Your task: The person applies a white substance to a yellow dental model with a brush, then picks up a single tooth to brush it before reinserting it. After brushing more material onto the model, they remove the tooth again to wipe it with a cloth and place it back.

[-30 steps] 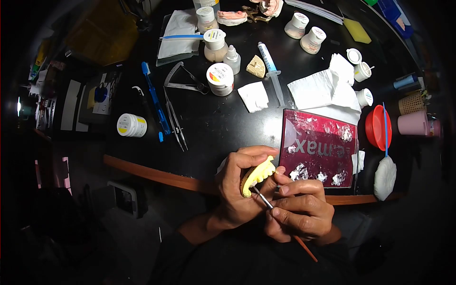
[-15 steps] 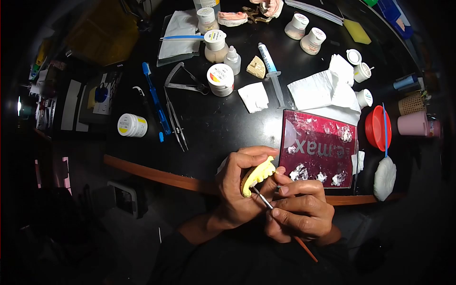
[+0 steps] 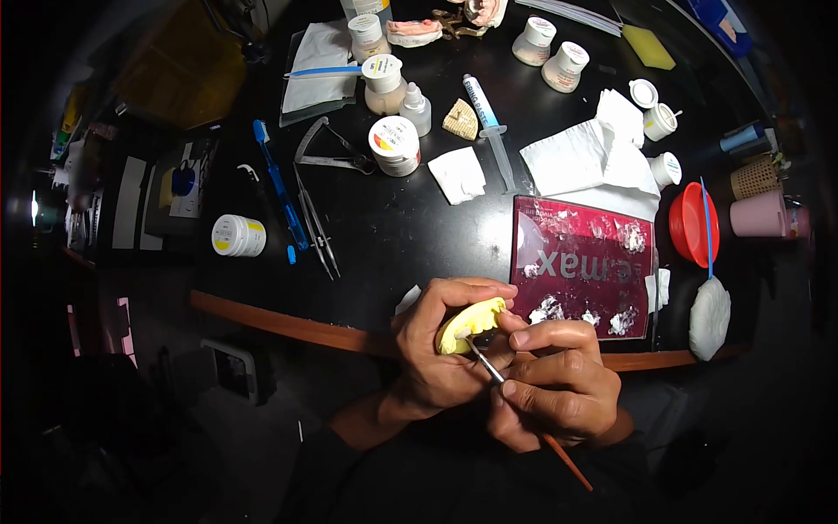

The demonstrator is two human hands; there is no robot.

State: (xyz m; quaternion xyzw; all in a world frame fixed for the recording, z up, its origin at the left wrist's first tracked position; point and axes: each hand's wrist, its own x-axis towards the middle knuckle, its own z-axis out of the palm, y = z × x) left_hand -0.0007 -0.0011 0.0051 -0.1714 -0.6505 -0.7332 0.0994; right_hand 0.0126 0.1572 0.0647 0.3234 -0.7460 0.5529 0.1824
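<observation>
Between the thumb and fingers of my left hand (image 3: pixel 428 349) is a yellow dental model (image 3: pixel 467 325), curved like an arch with tooth shapes along one side. My right hand (image 3: pixel 559 384) grips a thin brush (image 3: pixel 491 371) with a metal ferrule and a reddish-brown handle (image 3: pixel 567 463). The brush tip meets the model's lower part, near a small whitish patch. Both hands are close together over the front edge of the table. Just beyond them lies a dark red e.max plate (image 3: pixel 580 271) smeared with white paste.
Left of the hands are tweezers (image 3: pixel 316 231), a blue toothbrush (image 3: pixel 281 192), a caliper (image 3: pixel 336 148) and a white jar (image 3: pixel 238 236). A firing paste syringe (image 3: pixel 491 131) and white tissues (image 3: pixel 567 162) lie behind. A red bowl (image 3: pixel 691 229) and a round white pad (image 3: pixel 710 319) stand right.
The yellow model has tilted in my left hand, turning more of its inner side upward. My right hand and brush have shifted slightly with it. The whole view has moved a little.
</observation>
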